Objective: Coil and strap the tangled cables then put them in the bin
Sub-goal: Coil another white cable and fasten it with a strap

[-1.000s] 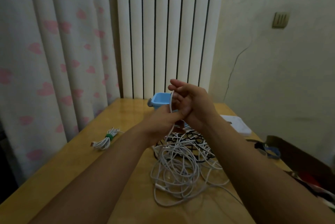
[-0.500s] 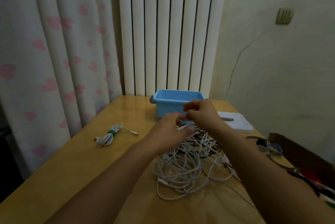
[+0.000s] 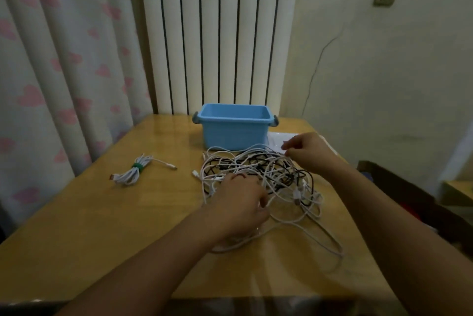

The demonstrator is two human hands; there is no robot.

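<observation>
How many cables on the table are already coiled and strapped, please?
1: the strapped cable bundle lies on the table's left side, apart from the tangled pile. Any inside the bin would be hidden.

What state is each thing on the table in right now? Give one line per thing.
Bin: upright, open, nothing visible inside.
Tangle: white and black cables, loose, uncoiled, in front of the bin.
Coiled cable: bundled, green strap round it, lying left of the tangle.
Left hand: on the tangle, fingers curled round white strands.
Right hand: pinching a strand at the tangle's far right edge.
</observation>
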